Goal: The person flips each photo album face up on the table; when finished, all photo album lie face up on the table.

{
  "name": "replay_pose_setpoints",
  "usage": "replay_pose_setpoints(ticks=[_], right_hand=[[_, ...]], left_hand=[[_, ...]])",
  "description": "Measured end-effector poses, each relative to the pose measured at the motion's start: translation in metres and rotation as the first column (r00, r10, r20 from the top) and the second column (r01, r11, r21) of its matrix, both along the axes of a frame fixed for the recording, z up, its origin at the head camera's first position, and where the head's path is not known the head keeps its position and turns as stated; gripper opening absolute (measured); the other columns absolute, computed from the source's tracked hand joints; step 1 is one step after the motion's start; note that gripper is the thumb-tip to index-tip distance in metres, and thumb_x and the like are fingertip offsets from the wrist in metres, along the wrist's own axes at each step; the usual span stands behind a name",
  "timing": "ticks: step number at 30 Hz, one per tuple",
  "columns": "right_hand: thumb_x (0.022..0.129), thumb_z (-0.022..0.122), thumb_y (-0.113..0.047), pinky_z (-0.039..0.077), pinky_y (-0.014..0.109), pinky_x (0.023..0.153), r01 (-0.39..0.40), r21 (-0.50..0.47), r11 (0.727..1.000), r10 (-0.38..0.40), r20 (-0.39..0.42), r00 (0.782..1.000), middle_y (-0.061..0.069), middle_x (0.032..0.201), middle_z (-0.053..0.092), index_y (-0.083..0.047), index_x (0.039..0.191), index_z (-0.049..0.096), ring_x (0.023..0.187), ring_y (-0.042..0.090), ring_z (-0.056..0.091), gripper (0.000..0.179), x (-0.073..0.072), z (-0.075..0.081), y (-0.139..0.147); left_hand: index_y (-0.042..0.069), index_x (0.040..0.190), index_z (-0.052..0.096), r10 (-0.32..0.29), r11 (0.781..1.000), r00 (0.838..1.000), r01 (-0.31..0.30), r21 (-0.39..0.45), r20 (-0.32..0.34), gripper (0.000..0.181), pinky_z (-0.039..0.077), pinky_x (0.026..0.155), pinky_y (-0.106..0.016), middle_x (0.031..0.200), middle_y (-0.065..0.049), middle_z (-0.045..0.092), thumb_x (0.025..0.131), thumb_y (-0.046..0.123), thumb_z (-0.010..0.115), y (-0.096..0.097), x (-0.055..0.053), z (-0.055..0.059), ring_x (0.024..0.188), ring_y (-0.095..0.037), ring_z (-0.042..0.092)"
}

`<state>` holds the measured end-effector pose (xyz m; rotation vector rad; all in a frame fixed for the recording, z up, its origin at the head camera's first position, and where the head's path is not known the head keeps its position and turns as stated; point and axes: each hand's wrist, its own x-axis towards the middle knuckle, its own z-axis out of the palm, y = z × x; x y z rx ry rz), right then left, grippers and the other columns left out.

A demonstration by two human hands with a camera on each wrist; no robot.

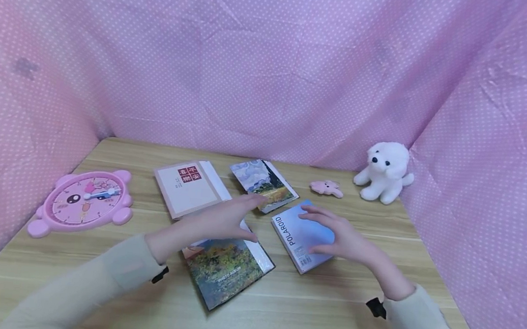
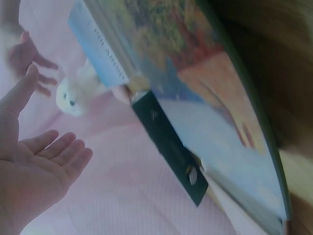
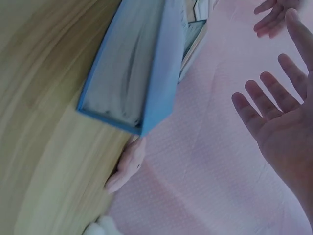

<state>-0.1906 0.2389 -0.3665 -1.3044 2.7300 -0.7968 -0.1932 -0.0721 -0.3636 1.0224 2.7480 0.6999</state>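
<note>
My left hand (image 1: pixel 227 219) hovers with spread, relaxed fingers over the photo album with a painted garden cover (image 1: pixel 226 271), holding nothing. Part of that album and of the cream album with red characters (image 1: pixel 188 192) is hidden behind the hand and forearm. To the right, my right hand (image 1: pixel 347 237) is over the blue Polaroid album (image 1: pixel 301 238), its fingers also loosely extended and gripping nothing. In the right wrist view, the fingers (image 3: pixel 266 105) stand apart from the blue album (image 3: pixel 161 93). A landscape-painting album (image 1: pixel 266 185) lies behind, between the hands.
A pink bear-shaped clock (image 1: pixel 84 200) lies at the left of the wooden table (image 1: pixel 308 315). At the back right are a small pink plush (image 1: pixel 326 188) and a sitting white plush dog (image 1: pixel 386 173). Pink dotted cloth (image 1: pixel 269 83) encloses the back and sides.
</note>
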Motion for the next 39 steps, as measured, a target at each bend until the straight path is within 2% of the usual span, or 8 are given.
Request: replay_pose_setpoints(ticks=[5,9,13,18,24,29,33,39], right_hand=[[0.073,0.082,-0.025,0.036,0.051,0.105,0.058,-0.005,0.998,-0.058,0.044,0.997,0.007,0.147,0.041,-0.017,0.136,0.050,0.135,0.029,0.038,0.070,-0.004,-0.008,0.019],[0.074,0.081,-0.028,0.034,0.051,0.106,0.106,-0.010,0.994,-0.104,0.098,0.990,0.009,0.149,0.038,-0.012,0.138,0.048,0.135,0.030,0.036,0.074,-0.009,-0.018,0.035],[0.074,0.080,-0.029,0.038,0.048,0.105,0.112,0.010,0.994,-0.113,0.144,0.983,0.010,0.151,0.034,-0.007,0.141,0.043,0.134,0.032,0.036,0.080,-0.014,-0.027,0.049],[0.072,0.081,-0.029,0.042,0.048,0.102,0.093,0.004,0.996,-0.091,0.215,0.972,0.015,0.150,0.033,-0.004,0.144,0.036,0.134,0.036,0.035,0.089,-0.019,-0.036,0.063],[0.074,0.080,-0.021,0.039,0.053,0.102,0.062,-0.004,0.998,-0.057,0.352,0.934,0.020,0.150,0.029,-0.001,0.146,0.030,0.133,0.041,0.034,0.090,-0.024,-0.047,0.075],[0.077,0.078,-0.019,0.035,0.052,0.105,0.060,0.020,0.998,-0.063,0.408,0.911,0.021,0.149,0.032,-0.002,0.148,0.026,0.133,0.042,0.035,0.090,-0.028,-0.053,0.077],[0.077,0.078,-0.021,0.035,0.051,0.105,0.074,0.048,0.996,-0.087,0.414,0.906,0.021,0.148,0.033,-0.003,0.147,0.028,0.131,0.042,0.038,0.089,-0.029,-0.057,0.076],[0.077,0.078,-0.026,0.037,0.044,0.106,0.100,0.102,0.990,-0.133,0.400,0.907,0.016,0.148,0.037,-0.008,0.147,0.032,0.131,0.034,0.041,0.085,-0.033,-0.062,0.078]], left_hand=[[0.011,0.149,0.027,-0.040,0.999,0.999,0.040,-0.033,0.008,0.093,0.033,0.110,-0.041,0.152,-0.010,0.030,0.076,0.043,0.076,0.018,-0.002,-0.010,0.139,-0.025,0.031],[0.012,0.151,0.022,-0.066,0.996,0.996,0.070,-0.061,0.054,0.096,0.032,0.111,-0.041,0.156,-0.008,0.022,0.077,0.040,0.077,0.028,-0.005,-0.020,0.141,-0.025,0.025],[0.009,0.151,0.021,-0.115,0.990,0.990,0.122,-0.074,0.082,0.098,0.029,0.113,-0.044,0.156,-0.009,0.020,0.076,0.039,0.077,0.035,-0.009,-0.031,0.143,-0.030,0.020],[0.008,0.150,0.021,-0.146,0.974,0.985,0.160,-0.158,0.096,0.100,0.028,0.114,-0.041,0.156,-0.010,0.021,0.075,0.043,0.077,0.039,-0.015,-0.041,0.143,-0.029,0.020],[0.006,0.150,0.021,-0.199,0.941,0.972,0.224,-0.252,0.123,0.103,0.024,0.116,-0.036,0.157,-0.010,0.018,0.074,0.047,0.076,0.043,-0.019,-0.047,0.143,-0.026,0.019],[0.006,0.150,0.022,-0.230,0.916,0.966,0.256,-0.310,0.119,0.103,0.021,0.117,-0.033,0.157,-0.010,0.018,0.073,0.049,0.076,0.046,-0.019,-0.048,0.144,-0.024,0.016],[0.007,0.149,0.024,-0.243,0.915,0.963,0.266,-0.304,0.114,0.101,0.021,0.116,-0.033,0.157,-0.010,0.019,0.073,0.048,0.076,0.046,-0.020,-0.048,0.144,-0.024,0.016],[0.007,0.149,0.026,-0.249,0.922,0.961,0.274,-0.272,0.124,0.100,0.022,0.116,-0.034,0.157,-0.010,0.019,0.073,0.047,0.077,0.044,-0.021,-0.051,0.144,-0.024,0.017]])
